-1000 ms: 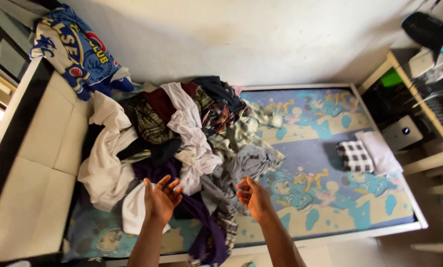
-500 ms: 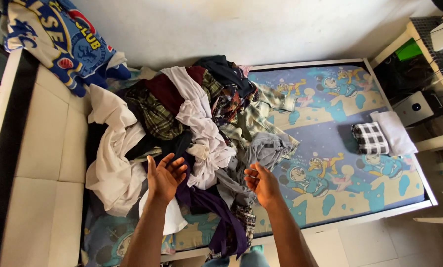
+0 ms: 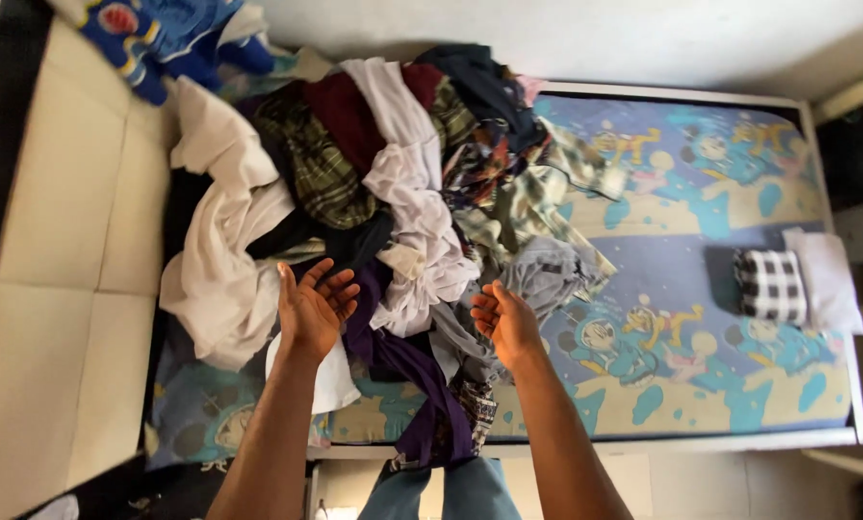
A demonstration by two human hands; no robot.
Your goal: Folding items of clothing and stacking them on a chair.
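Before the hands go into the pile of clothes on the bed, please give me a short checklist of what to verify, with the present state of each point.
1. Both hands empty: ok. The left hand and right hand are open, palms up, holding nothing.
2. Hands over the mixed pile of crumpled clothes: ok.
3. Nearest garments: ok. The dark purple cloth and grey cloth lie nearest the hands.
4. Bare space on the blue cartoon-print bed sheet: ok, right of the pile.
5. Folded black-and-white checked cloth apart from the pile: ok.
6. Garments tangled together: cannot tell.
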